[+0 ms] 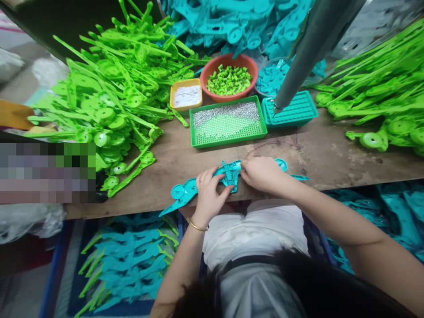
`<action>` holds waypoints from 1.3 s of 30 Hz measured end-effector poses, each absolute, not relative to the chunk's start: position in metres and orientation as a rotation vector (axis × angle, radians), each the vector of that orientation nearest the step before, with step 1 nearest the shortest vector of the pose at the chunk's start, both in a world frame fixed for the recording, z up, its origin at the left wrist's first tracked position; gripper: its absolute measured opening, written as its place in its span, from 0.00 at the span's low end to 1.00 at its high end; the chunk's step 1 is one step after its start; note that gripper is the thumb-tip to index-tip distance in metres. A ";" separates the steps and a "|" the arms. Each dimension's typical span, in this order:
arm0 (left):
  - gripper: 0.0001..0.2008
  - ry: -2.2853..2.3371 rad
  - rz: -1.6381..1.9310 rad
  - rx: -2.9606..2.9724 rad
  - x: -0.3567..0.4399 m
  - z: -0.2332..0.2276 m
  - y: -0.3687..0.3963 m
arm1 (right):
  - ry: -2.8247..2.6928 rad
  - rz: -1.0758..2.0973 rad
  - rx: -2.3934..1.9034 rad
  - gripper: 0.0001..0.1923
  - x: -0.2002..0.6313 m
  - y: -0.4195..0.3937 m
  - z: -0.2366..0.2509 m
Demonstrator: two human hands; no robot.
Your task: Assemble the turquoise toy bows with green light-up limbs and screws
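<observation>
A long teal plastic part [187, 189] with round discs near its ends lies across the table's front edge, its bracketed middle facing up. My left hand [210, 192] grips it just left of the middle, with thumb and fingers bent around the bracket. On the right of the bracket, my right hand [263, 173] is closed, its fingertips pressed together against the part. Whatever those fingertips pinch is hidden. Beyond the hands stands a green perforated tray [228, 142] with small metal screws [243, 112] heaped along its far side.
A grey power screwdriver [303, 57] hangs over a teal basket [306, 110]. Behind are an orange bowl [207, 88] of small green pieces and a yellow tray [185, 107]. Green plastic parts [109, 106] pile up left and right. A crate below holds teal parts [132, 260].
</observation>
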State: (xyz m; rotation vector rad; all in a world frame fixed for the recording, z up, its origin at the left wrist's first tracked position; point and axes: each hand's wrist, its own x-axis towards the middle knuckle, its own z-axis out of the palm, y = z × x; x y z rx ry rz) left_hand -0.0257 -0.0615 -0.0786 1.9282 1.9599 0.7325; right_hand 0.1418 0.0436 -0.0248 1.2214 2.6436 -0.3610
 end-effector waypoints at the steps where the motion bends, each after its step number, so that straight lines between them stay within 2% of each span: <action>1: 0.13 1.962 0.730 1.925 -0.026 -0.078 -0.062 | 2.634 -0.382 1.199 0.16 0.142 0.046 -0.023; 8: 0.12 1.971 0.722 1.911 -0.024 -0.078 -0.062 | 2.564 -0.435 1.137 0.18 0.143 0.062 -0.013; 17: 0.12 1.975 0.726 1.940 -0.026 -0.079 -0.063 | 2.578 -0.708 0.964 0.17 0.134 0.063 -0.007; 21: 0.12 1.962 0.913 1.928 -0.023 -0.073 -0.063 | 2.647 -0.826 1.089 0.16 0.146 0.069 -0.003; 25: 0.13 1.874 1.153 1.816 -0.014 -0.065 -0.058 | 2.696 -1.167 1.143 0.14 0.154 0.069 0.007; 31: 0.14 1.573 1.383 0.974 -0.007 -0.062 -0.043 | 2.581 -1.718 1.012 0.15 0.157 0.067 0.000; 34: 0.12 1.442 1.430 0.780 -0.006 -0.060 -0.037 | 2.565 -1.802 0.963 0.16 0.157 0.066 -0.012; 39: 0.08 1.222 1.455 0.855 -0.012 -0.045 -0.037 | 2.485 -1.908 1.042 0.15 0.154 0.063 -0.024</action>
